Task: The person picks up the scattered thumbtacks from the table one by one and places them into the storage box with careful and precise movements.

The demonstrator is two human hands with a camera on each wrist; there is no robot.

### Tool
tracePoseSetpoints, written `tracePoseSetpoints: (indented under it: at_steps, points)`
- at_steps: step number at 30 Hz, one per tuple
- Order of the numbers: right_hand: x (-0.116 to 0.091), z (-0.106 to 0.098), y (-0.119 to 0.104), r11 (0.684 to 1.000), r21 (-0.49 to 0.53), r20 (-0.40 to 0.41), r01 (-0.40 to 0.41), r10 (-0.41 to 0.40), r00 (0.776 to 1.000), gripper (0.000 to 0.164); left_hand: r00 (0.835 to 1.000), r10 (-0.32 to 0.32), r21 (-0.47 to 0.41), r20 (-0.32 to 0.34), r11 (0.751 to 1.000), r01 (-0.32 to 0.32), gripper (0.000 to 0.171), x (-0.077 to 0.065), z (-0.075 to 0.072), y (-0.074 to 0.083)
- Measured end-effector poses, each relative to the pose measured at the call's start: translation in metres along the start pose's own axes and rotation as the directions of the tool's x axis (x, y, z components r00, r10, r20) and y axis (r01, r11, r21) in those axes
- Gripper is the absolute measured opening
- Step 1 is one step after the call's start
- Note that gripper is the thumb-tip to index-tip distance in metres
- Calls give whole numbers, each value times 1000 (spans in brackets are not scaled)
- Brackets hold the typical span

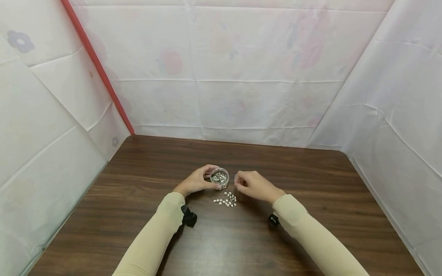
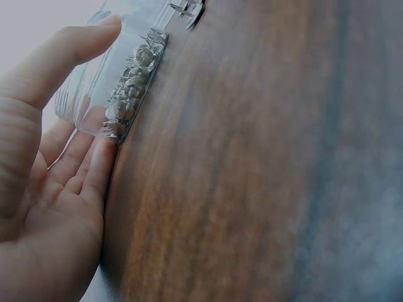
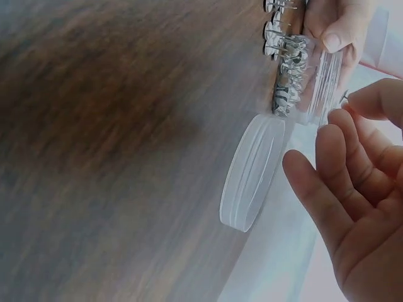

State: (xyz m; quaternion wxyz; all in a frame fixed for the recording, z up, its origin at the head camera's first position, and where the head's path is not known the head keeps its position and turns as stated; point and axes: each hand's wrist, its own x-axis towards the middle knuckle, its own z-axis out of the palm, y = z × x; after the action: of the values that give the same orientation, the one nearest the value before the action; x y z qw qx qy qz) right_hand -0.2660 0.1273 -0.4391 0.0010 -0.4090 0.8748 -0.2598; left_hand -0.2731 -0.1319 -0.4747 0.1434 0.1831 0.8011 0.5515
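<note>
A round clear plastic jar (image 1: pixel 220 168) stands on the table with a layer of silver thumbtacks (image 3: pixel 291 72) at its bottom. My left hand (image 1: pixel 198 180) holds it from the side, thumb (image 2: pixel 94 43) and fingers around the wall. Beside the jar, my right hand (image 1: pixel 256 186) pinches a single thumbtack (image 3: pixel 344 98) between thumb and forefinger, just off the jar's rim. Several loose thumbtacks (image 1: pixel 224 202) lie on the table in front of the jar. The clear round lid (image 3: pixel 252 175) rests on the table by the right hand, which mostly hides it in the head view.
The dark wood-grain table (image 1: pixel 221 245) reaches out on all sides of the hands. White patterned sheets (image 1: pixel 221 103) hang behind it and at both sides, with a red strip (image 1: pixel 100 69) at the back left. A black wrist camera (image 1: pixel 189 217) sits on the left wrist.
</note>
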Motion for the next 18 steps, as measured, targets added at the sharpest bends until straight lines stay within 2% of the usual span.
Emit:
tracePoseSetpoints:
  at_steps: [4, 11, 18]
  points:
    - [6, 1, 2, 1000, -9, -9, -22, 22, 1000, 6, 1000, 7, 4, 13, 1000, -7, 71, -8, -1, 16]
    - [20, 2, 1, 999, -37, -31, -9, 8, 999, 5, 1000, 12, -15, 14, 1000, -11, 70, -8, 0, 16]
    - [33, 5, -2, 998, -59, 1, -35, 36, 999, 4, 1000, 0, -19, 17, 1000, 0, 70, -7, 0, 16]
